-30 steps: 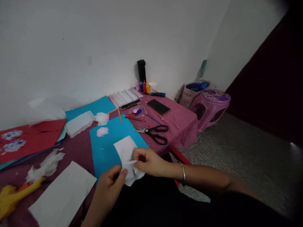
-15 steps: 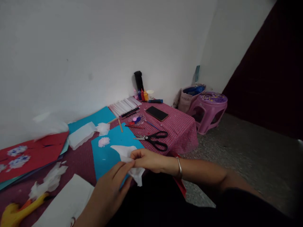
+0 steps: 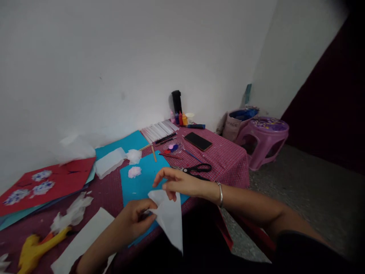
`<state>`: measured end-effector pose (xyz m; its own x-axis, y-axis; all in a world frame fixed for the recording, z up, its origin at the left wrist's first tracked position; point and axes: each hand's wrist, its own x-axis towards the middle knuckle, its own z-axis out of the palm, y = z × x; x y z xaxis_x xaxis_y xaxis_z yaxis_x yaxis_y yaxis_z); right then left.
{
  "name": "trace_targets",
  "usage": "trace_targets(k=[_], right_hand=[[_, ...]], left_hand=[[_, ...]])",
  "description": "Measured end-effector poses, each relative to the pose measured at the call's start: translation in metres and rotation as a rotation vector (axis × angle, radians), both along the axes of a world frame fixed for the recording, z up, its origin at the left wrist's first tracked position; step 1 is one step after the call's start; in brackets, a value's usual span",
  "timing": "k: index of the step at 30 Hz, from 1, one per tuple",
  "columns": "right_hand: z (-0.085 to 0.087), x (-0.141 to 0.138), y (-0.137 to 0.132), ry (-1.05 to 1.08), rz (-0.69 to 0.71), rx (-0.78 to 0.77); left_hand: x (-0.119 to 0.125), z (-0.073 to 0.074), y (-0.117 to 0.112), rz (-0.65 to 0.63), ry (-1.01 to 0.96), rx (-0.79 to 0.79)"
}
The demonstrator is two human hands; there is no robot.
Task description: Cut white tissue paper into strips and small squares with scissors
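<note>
The person holds a white paper [image 3: 169, 220] in the air over the near edge of the table [image 3: 228, 161]. It is just in front of the blue sheet [image 3: 139, 184]. The left hand [image 3: 137, 220] is closed and pinches the paper's left corner between thumb and fingers. The right hand [image 3: 178, 184] is spread open above it, and its fingertips [image 3: 173, 197] rest on the paper's top edge. A bracelet [image 3: 220, 194] sits on that wrist.

The paper looks very thin and light, like tissue. It droops down to a point, so it is soft and floppy, not stiff. It would likely tear with a hard pull and crumple with a squeeze. The best place to hold it is at a corner or along the top edge, with a gentle pinch from both hands so it stays flat.

Now the count. There is one white paper in the hands. One pair of scissors [image 3: 198, 170] lies toward the right edge of the table. One dark phone [image 3: 202, 141] lies behind it. One black flask [image 3: 176, 101] stands at the far corner by the wall. Beside it are what look like four small paint bottles [image 3: 179, 118], though they are tiny in the picture. Two fluffy white balls [image 3: 134, 172] lie by the far edge of the blue sheet. One red sheet [image 3: 48, 184] lies at the left edge. One yellow toy [image 3: 37, 249] lies at the near left corner. One pink stool [image 3: 266, 140] stands on the floor past the right edge.
</note>
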<state>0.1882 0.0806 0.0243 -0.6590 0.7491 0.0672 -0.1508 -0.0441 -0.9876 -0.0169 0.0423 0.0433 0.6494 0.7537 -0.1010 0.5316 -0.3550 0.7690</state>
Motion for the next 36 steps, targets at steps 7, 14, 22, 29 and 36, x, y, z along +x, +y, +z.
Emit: trace_targets(k=[7, 14, 22, 29, 36], right_hand=[[-0.021, -0.006, -0.002, -0.105, 0.245, 0.097], [-0.034, -0.024, -0.004, -0.165, 0.157, 0.099], [-0.035, -0.026, -0.011, -0.269, 0.198, 0.027], [-0.029, -0.025, -0.011, -0.256, 0.186, -0.077], [-0.037, -0.027, -0.006, -0.018, 0.125, -0.228]], left_hand=[[-0.007, -0.005, -0.009, 0.205, -0.061, 0.061], [-0.013, -0.007, -0.019, 0.351, -0.204, -0.006], [-0.018, -0.022, -0.023, 0.3, -0.301, -0.282], [-0.022, -0.021, -0.025, 0.094, -0.37, -0.216], [-0.03, -0.01, -0.025, 0.143, -0.378, -0.11]])
